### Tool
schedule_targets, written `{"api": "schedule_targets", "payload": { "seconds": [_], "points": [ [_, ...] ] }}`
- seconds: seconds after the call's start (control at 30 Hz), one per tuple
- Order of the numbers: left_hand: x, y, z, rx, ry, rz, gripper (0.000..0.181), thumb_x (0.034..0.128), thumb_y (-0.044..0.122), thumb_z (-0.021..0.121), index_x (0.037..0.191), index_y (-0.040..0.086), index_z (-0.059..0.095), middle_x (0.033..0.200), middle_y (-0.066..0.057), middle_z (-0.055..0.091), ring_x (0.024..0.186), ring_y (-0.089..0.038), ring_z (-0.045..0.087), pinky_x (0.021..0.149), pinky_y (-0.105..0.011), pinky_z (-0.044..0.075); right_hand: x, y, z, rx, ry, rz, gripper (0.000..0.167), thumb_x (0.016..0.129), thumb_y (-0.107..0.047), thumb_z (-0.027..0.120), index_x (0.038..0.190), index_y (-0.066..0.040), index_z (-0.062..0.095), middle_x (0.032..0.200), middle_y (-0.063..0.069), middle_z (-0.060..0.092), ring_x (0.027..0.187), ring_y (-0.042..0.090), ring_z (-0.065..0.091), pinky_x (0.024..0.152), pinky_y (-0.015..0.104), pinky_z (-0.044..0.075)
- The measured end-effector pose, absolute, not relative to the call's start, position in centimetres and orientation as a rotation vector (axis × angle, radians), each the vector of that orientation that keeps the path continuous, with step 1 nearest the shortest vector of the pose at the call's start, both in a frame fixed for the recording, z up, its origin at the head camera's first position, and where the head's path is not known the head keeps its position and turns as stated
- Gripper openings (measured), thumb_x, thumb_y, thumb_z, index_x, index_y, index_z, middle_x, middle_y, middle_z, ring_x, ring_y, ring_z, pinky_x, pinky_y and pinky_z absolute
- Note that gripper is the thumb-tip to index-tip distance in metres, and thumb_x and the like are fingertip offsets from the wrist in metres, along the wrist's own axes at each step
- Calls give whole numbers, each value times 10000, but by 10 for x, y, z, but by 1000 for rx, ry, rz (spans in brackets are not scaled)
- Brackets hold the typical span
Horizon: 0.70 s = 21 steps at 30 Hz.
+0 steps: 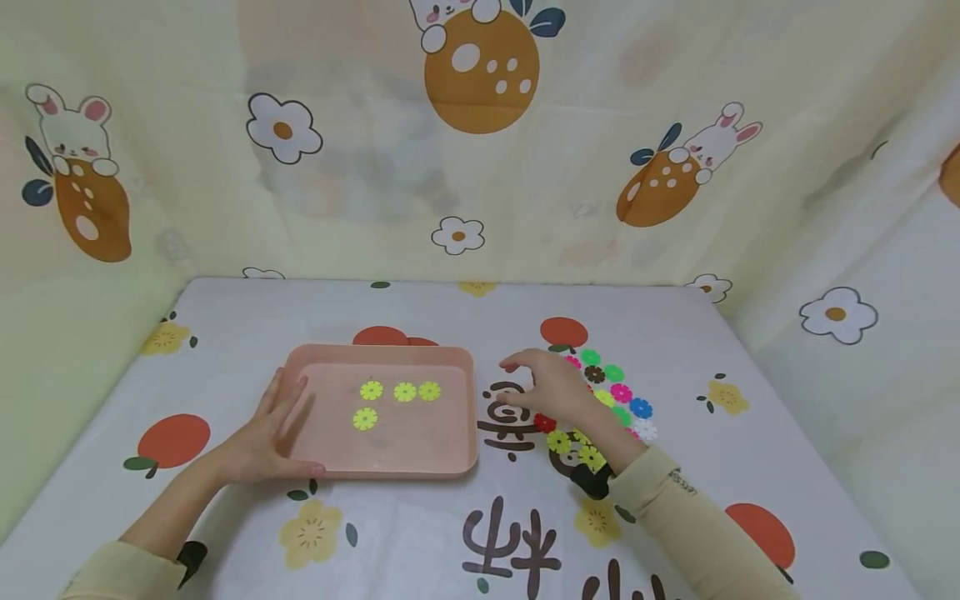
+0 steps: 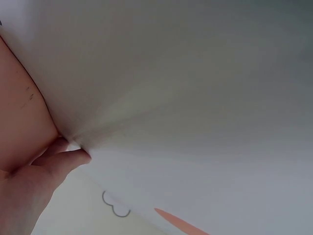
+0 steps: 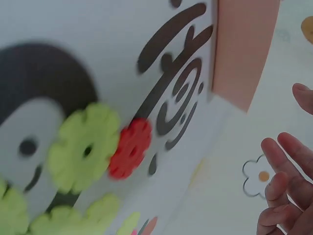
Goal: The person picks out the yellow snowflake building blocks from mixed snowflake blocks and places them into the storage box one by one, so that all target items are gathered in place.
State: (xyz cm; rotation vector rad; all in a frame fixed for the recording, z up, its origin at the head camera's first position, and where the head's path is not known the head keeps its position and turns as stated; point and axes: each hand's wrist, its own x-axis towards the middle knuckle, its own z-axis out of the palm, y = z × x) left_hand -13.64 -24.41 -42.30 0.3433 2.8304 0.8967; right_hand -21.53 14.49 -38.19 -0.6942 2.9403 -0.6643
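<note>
A pink tray [image 1: 412,458] lies on the table with several yellow-green flower-shaped pieces [image 1: 365,418] inside. At its left end, my left hand [image 1: 258,437] holds the tray, fingers over the left rim and thumb along the near side. The left wrist view shows that hand [image 2: 36,188] against the tray's pink wall [image 2: 24,107]. My right hand [image 1: 551,387] hovers between the tray and a spread of colourful flower pieces [image 1: 620,393], fingers apart and loosely bent, nothing between them. In the right wrist view, a red piece [image 3: 131,148] touches a yellow-green one [image 3: 85,147].
The white tablecloth [image 1: 405,542] carries printed fruit, flowers and dark lettering. A patterned curtain [image 1: 360,192] stands behind the table and along its sides. The right forearm and sleeve [image 1: 690,517] cover part of the loose pieces.
</note>
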Motion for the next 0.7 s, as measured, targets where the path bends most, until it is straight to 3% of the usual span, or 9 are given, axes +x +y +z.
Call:
{"api": "schedule_targets", "payload": {
  "seconds": [0.37, 0.6, 0.7],
  "points": [
    [-138, -244, -425, 341, 2837, 877, 1224, 617, 504, 782, 1473, 125, -6, 1481, -227, -140, 1345, -412, -88, 865, -691, 309, -220, 175, -384, -654, 3008, -670, 483, 733, -328, 761, 1136, -95, 633, 1059, 46, 639, 669, 147, 496, 526, 248, 437],
    [-139, -245, -425, 338, 2839, 870, 1216, 618, 511, 778, 1473, 112, 11, 1483, -220, -144, 1348, -402, -98, 876, -691, 298, -224, 194, -387, -703, 3041, -680, 513, 717, -325, 770, 1136, -65, 630, 1077, 92, 641, 967, 294, 575, 725, 402, 517],
    [-138, -246, -425, 335, 2835, 873, 1217, 617, 506, 781, 1473, 113, 10, 1482, -216, -150, 1348, -403, -97, 873, -691, 299, -224, 200, -386, -677, 3048, -642, 521, 716, -321, 770, 1149, -71, 625, 1121, 108, 625, 978, 301, 571, 726, 407, 518]
  ]
}}
